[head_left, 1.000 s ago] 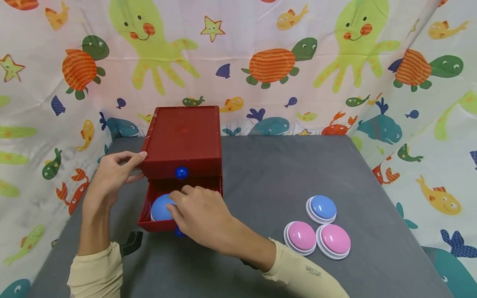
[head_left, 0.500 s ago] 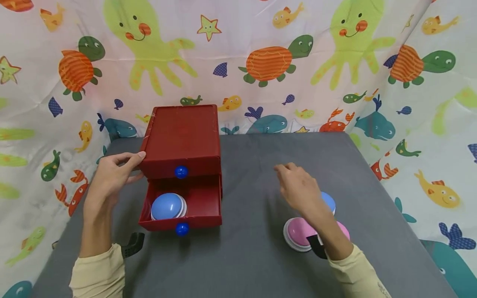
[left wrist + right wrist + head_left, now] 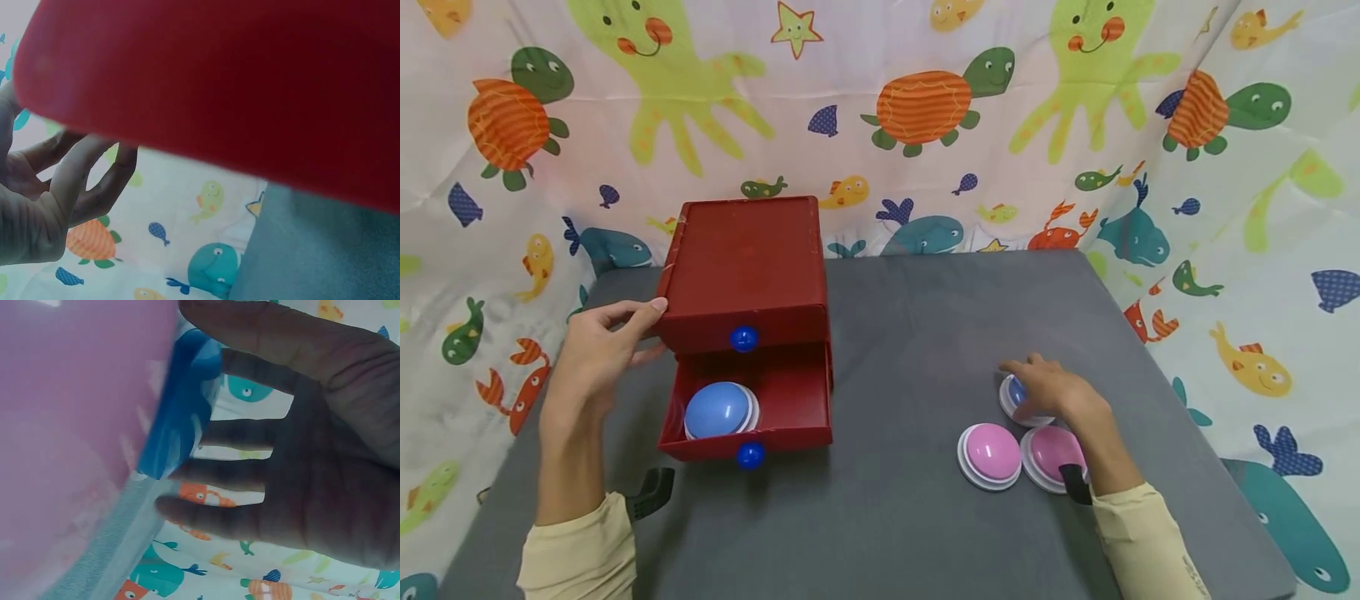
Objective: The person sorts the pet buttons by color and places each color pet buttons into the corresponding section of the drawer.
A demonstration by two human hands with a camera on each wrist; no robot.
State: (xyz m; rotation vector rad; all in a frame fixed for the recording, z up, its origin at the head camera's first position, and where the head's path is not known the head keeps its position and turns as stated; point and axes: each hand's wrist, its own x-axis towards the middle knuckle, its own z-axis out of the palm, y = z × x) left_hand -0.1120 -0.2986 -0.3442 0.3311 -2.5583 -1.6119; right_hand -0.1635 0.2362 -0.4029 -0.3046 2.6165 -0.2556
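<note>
A red box with drawers (image 3: 745, 258) stands on the left, its lower drawer (image 3: 793, 408) pulled out. In the drawer's left part lies a blue dome push button (image 3: 715, 410) on a white base. My left hand (image 3: 593, 354) touches the box's left front corner, thumb tip at the top edge and fingers against the side. On the right, my right hand (image 3: 1063, 396) reaches over another blue dome push button (image 3: 1017, 391), partly hiding it. In the right wrist view, its fingers (image 3: 231, 472) are spread and nearly straight beside the blue dome.
Two pink dome push buttons (image 3: 992, 452) sit close in front of the right-hand blue one; the right forearm passes over the right pink one. Blue knobs (image 3: 750, 456) mark the drawer fronts. A sea-animal curtain (image 3: 880, 183) closes off the grey table's (image 3: 880, 525) back and sides.
My right hand has left the blue button in the drawer and moved right to the other blue button. The left hand stays at the box. The head view has shifted slightly.
</note>
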